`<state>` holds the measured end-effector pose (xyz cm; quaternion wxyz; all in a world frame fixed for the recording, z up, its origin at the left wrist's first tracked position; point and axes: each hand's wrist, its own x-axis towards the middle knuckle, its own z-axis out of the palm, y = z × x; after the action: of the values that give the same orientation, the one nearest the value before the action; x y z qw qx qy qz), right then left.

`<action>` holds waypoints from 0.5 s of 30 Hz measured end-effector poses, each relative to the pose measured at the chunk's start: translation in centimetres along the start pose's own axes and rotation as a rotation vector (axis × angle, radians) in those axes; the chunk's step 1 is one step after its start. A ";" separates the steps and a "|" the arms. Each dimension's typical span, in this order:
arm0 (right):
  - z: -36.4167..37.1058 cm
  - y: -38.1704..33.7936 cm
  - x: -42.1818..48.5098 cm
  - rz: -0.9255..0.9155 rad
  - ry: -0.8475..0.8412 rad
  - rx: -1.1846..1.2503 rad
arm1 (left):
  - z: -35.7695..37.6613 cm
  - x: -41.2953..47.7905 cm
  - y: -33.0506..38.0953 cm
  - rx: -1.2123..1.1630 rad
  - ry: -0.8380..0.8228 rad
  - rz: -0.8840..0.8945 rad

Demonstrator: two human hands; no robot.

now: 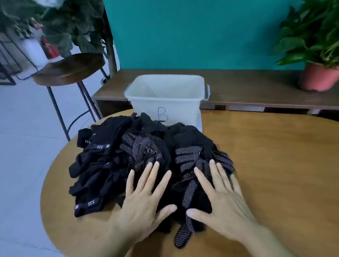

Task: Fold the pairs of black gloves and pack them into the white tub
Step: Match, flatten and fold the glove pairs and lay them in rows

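Left hand point(142, 206) and right hand point(224, 202) lie flat, fingers point(150, 177) straight, atop black gloves point(142, 148).

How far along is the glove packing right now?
Nothing looks done: the white tub shows no gloves inside. In hand: the left hand and right hand lie flat on the pile of black gloves, gripping none. Left: folding and packing the whole pile.
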<state>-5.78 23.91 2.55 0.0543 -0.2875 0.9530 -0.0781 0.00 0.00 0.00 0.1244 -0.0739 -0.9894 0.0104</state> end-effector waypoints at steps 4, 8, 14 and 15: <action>1.5 -1.7 -0.8 0.023 0.028 -0.054 | 0.6 -2.9 0.4 0.134 -0.067 0.165; 4.7 -2.3 0.7 0.164 0.073 -0.111 | 1.8 -1.5 -0.4 0.172 -0.038 0.142; 6.2 -3.9 5.8 0.293 0.118 -0.021 | 3.3 3.4 -1.1 0.153 -0.013 0.030; 6.3 -3.9 6.6 0.311 0.129 -0.004 | 3.4 4.0 -1.2 0.148 -0.005 0.002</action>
<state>-8.19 16.27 -3.30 0.0038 -0.1310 0.9877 -0.0850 -4.89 -0.58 -2.30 0.1271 -0.0653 -0.9862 0.0839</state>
